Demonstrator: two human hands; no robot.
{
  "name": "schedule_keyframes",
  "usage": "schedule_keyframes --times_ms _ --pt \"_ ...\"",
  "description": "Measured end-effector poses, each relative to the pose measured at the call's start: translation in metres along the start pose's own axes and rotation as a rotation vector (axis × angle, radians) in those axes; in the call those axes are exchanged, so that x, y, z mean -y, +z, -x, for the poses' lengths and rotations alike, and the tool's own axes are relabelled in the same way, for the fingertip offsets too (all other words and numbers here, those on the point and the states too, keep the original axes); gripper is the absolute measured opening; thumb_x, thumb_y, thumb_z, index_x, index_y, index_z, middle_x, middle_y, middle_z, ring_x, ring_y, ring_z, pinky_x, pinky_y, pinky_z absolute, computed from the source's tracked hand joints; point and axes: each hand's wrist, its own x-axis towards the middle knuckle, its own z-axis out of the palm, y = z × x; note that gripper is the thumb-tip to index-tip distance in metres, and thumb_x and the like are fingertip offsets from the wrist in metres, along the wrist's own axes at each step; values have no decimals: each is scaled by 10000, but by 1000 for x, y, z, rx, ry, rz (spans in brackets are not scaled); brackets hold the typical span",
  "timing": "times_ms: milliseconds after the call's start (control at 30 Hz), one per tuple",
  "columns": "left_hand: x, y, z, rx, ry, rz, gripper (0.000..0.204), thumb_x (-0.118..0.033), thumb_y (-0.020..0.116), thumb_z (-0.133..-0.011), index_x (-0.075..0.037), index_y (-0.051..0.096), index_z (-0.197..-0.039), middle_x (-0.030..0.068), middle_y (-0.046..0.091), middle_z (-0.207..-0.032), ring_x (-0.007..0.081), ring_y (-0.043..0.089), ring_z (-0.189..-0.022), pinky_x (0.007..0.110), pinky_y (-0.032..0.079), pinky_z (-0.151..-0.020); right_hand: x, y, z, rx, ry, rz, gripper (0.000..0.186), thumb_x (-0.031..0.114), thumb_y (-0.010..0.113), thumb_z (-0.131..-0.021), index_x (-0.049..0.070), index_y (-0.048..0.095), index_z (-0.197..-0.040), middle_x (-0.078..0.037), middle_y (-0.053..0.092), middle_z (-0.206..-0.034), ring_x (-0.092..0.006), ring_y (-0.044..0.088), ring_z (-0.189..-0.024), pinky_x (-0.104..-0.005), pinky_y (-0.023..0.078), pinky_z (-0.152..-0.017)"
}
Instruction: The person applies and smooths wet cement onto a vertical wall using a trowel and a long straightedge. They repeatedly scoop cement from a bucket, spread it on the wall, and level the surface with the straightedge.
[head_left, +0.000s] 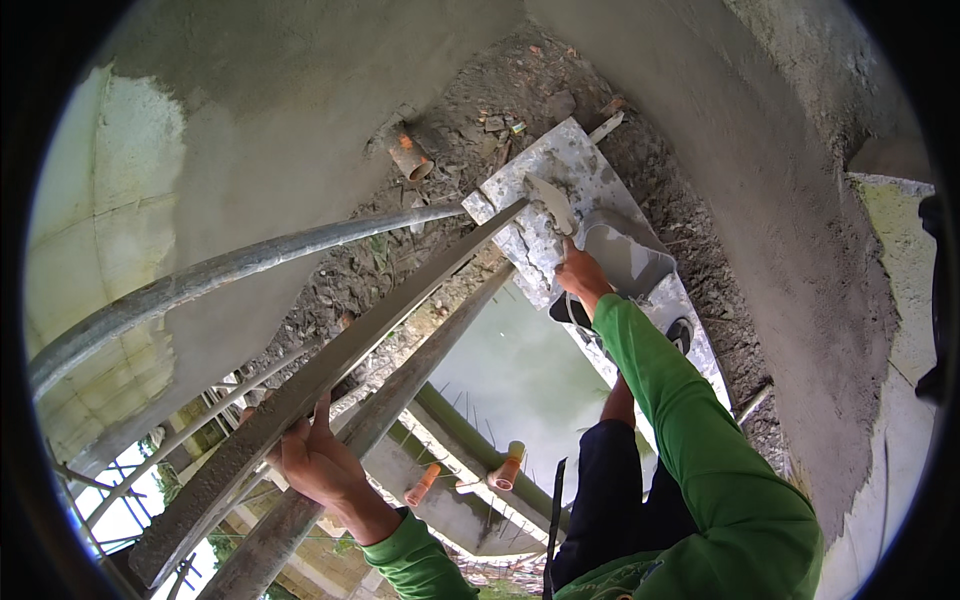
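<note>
The left hand (318, 468) is closed around the near part of a long bar (345, 365), thumb side up, with fingertips showing past its left edge. The right hand (578, 272) is closed on the handle of a trowel (553, 203), its blade pointing far and left over the platform (575, 155). The bar slants from near left to far right, its far end just beside the blade; whether they touch I cannot tell.

The bar looks long and rough with mortar, so a firm grip with the wrist in line should serve best, since a small twist there would swing the far end widely. The trowel probably handles best with its blade kept nearly flat to whatever it meets and the pressure light and even, while the left hand resists any push.

A grey tub (655, 264) sits on the platform, just right of the right hand; its rim should be kept clear of the elbow and sleeve (690, 420). A pole (250, 260) runs left of the bar and another pole (410, 375) right of it, leaving little sideways room. Farther out are rubble (460, 110), an orange pipe (410, 158), and plastered walls left (270, 130) and right (730, 200).
</note>
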Motion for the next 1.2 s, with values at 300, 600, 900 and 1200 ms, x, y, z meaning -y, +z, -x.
schedule_keyframes --times_ms 300,600,900,1200 --pt "-7 7 -3 141 -12 114 270 92 483 -809 -96 487 -1004 29 549 -971 121 551 -896 368 514 -873 15 -46 217 -153 -261 -412 552 125 552 -859 -24 361 -1355 -212 602 -785 -362 594 -648 -417 479 -620" --pt "-57 4 12 304 247 -79 470 32 489 -888 -16 306 -1318 111 452 -1209 207 465 -1129 356 403 -972 147 -160 336 88 -724 -552 501 54 605 -831 -52 458 -1298 -181 660 -920 -246 676 -776 -321 523 -710" --pt "-49 -3 16 505 311 -268 506 -99 554 -947 -11 268 -1355 133 451 -1254 206 478 -1144 347 475 -857 175 -200 376 171 -886 -204 545 55 617 -762 -38 450 -1272 -169 630 -895 -322 657 -731 -400 528 -602" --pt "-71 13 15 457 263 -76 591 -81 506 -946 -76 180 -1440 162 342 -1387 280 457 -1217 435 530 -907 107 -155 271 -32 -501 -74 557 125 608 -795 -6 434 -1307 -242 638 -854 -427 620 -776 -489 494 -675"
